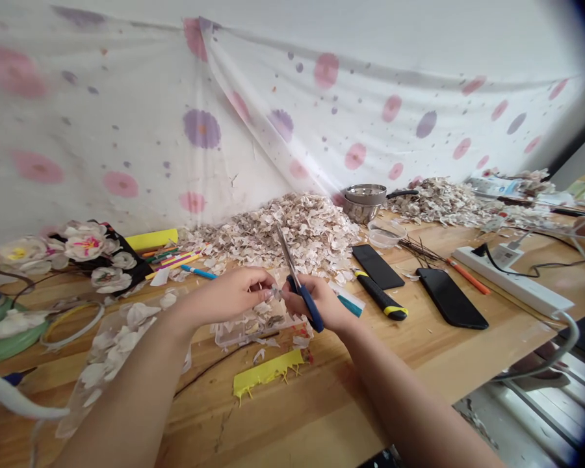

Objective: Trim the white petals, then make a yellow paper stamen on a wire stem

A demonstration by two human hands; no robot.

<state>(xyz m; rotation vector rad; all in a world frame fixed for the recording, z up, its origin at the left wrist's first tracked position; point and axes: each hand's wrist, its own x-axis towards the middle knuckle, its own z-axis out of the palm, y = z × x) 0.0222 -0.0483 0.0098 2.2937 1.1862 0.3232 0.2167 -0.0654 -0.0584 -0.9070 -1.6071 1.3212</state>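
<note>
Left hand [238, 289] and right hand [316, 302] together over plastic tray [229, 341].
Scissors [287, 257] clamped in right hand, blades pointing away; left hand pinches small scrap [274, 294] beside them.

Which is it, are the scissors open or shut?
Shut: the blades of the blue-handled scissors lie together as one narrow strip, and the scissors are held in the right hand.
</note>
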